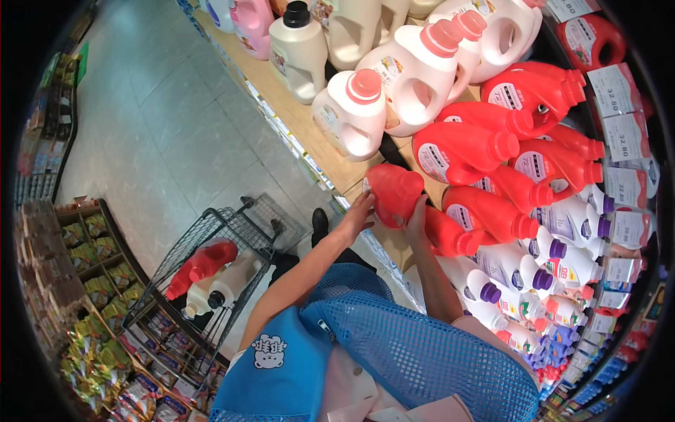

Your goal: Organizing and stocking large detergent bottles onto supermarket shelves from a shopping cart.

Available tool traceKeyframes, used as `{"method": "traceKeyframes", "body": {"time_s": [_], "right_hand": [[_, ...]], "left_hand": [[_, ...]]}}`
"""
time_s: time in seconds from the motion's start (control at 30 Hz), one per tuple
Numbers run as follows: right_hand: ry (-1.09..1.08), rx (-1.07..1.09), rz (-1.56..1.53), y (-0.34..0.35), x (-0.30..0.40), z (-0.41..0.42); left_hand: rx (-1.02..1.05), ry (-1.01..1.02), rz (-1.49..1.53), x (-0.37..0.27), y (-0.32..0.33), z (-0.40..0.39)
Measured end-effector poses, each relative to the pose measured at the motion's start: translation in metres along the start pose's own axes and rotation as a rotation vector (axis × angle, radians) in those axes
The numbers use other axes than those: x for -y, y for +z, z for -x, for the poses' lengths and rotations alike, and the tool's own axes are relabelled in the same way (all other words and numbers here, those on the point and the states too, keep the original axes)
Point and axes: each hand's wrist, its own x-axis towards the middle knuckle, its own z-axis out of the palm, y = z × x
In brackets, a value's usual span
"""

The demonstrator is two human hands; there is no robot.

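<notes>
A red plastic detergent bottle (393, 192) stands at the front edge of the wooden shelf (348, 171), between my two hands. My left hand (360, 213) touches its label side, fingers spread along it. On the opposite side my right hand (416, 219) lies against the bottle; its fingers are partly hidden. More red bottles (464, 150) stand close behind and beside it. A white bottle with a pink cap (350, 113) is just beyond it on the same shelf.
A wire shopping cart (211, 221) holding red bottles (203, 264) and beige bottles (237, 277) stands on the tiled floor to the left. Purple-capped white bottles (509, 266) line the shelf at right, below price cards (614, 89). Bins of packaged goods (100, 264) stand at far left.
</notes>
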Motion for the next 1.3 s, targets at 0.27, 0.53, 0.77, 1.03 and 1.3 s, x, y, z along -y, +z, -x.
{"method": "traceKeyframes", "body": {"time_s": [0.27,0.53,0.77,1.03,1.3], "right_hand": [[0.015,0.04,-0.279,-0.022,0.006,-0.013],[-0.065,-0.123,-0.273,-0.021,0.003,-0.011],[-0.111,-0.132,-0.195,0.006,0.042,-0.01],[-0.21,-0.256,-0.019,0.005,0.061,-0.033],[-0.195,-0.262,0.026,-0.001,0.065,-0.012]], "left_hand": [[-0.005,0.018,0.013,-0.004,0.022,-0.022],[-0.053,0.038,0.0,-0.003,0.038,-0.031],[-0.071,0.054,0.077,0.0,0.042,-0.044],[-0.036,0.07,0.089,-0.007,0.048,-0.049],[-0.024,0.087,0.003,-0.006,0.051,-0.041]]}}
